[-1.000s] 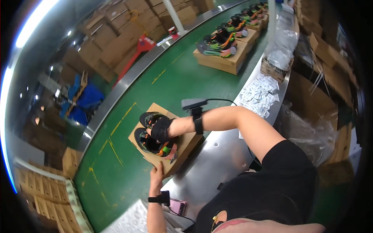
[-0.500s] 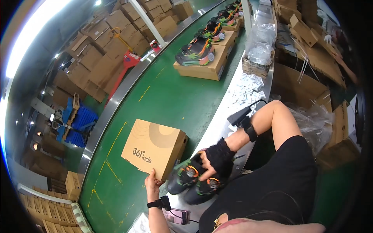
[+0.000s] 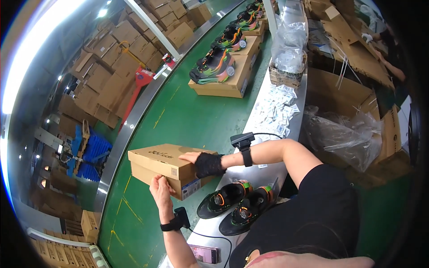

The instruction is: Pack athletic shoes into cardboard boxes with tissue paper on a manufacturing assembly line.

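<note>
A brown cardboard shoebox (image 3: 154, 167) stands tilted on the green belt in front of me, lid closed. My left hand (image 3: 161, 191) grips its near edge with curled fingers. My right hand (image 3: 203, 163), in a black fingerless glove, lies flat on the lid near the right end, fingers stretched out; its thumb is hidden. Side by side on the metal ledge, close to my body, sit a left shoe (image 3: 221, 199) and a right shoe (image 3: 246, 212), black with green and orange trim. Neither hand touches them.
Up the green belt (image 3: 178, 118), several shoeboxes (image 3: 223, 88) carry pairs of similar shoes. Small white packets (image 3: 277, 109) lie scattered along the metal ledge, below a basket (image 3: 286, 73) of clear plastic bags. A phone (image 3: 203, 253) rests near my left forearm. An open carton (image 3: 339, 94) stands at right.
My right hand has left the shoes and moved up and left onto the shoebox lid. The box has turned and tipped, with my left hand still at its near edge.
</note>
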Demonstrator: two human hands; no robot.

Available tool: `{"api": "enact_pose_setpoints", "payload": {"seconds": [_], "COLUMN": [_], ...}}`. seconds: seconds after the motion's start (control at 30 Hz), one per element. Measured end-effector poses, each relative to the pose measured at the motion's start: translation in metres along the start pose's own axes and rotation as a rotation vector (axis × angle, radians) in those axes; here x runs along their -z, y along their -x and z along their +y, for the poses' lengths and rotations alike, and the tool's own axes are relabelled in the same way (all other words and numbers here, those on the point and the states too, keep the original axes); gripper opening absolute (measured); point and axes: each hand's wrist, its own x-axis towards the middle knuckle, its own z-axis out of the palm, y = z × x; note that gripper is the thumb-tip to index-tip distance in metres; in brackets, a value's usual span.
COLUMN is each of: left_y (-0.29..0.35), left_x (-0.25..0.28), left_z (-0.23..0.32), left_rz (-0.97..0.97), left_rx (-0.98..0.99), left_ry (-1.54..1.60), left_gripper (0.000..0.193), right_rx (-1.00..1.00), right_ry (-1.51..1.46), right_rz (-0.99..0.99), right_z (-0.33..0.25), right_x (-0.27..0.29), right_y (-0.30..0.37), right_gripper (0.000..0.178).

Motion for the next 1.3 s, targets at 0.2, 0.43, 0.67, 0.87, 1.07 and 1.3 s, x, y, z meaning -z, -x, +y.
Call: {"api": "enact_pose_setpoints", "payload": {"seconds": [0.2, 0.43, 0.67, 0.87, 1.07, 1.3], "left_y": [0.02, 0.081, 0.082, 0.097, 0.088, 0.119], "left_x": [0.028, 0.104, 0.088, 0.101, 0.112, 0.142], "left_z": [-0.02, -0.142, -0.134, -0.164, -0.154, -0.135], "left_rz": [0.226, 0.083, 0.022, 0.047, 0.071, 0.161], "left_rx": [0.101, 0.412, 0.327, 0.304, 0.461, 0.414], "left_ry": [-0.086, -0.174, -0.186, -0.167, -0.019, 0.049], "left_gripper": [0.042, 0.038, 0.031, 0.031, 0.034, 0.058], "right_rx": [-0.054, -0.656, -0.259, -0.073, -0.129, 0.046], "right_ry": [-0.643, -1.136, 0.628, 0.606, 0.442, 0.108], "right_rz": [0.406, 0.292, -0.124, -0.096, -0.007, 0.269], "right_z": [0.021, 0.079, 0.086, 0.092, 0.097, 0.014], "right_x": [0.055, 0.086, 0.051, 0.007, -0.007, 0.006], "right_y": [-0.022, 0.049, 0.189, 0.221, 0.211, 0.125], "right_gripper": [0.046, 0.046, 0.035, 0.012, 0.008, 0.007]}}
